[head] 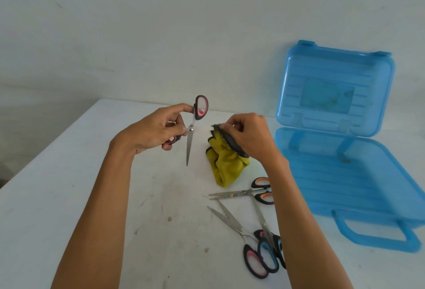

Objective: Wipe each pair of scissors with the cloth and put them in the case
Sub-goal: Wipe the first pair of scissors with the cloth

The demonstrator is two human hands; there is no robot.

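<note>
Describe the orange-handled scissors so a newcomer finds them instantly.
Start at the open blue case on the right. Left of its base, nearer than the yellow cloth, lie three scissors. The orange-handled scissors lie farthest back; the pink pair and blue pair lie closer.

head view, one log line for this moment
left hand: holds pink-handled scissors, blades down; right hand: pinches yellow cloth; blue case: open; white table: orange-handled scissors, blue-handled scissors, second pink-handled scissors

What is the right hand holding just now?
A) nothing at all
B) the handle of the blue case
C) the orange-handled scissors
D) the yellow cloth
D: the right hand pinches the bunched yellow cloth by its top edge, while the left hand holds the pink-handled scissors.
</note>
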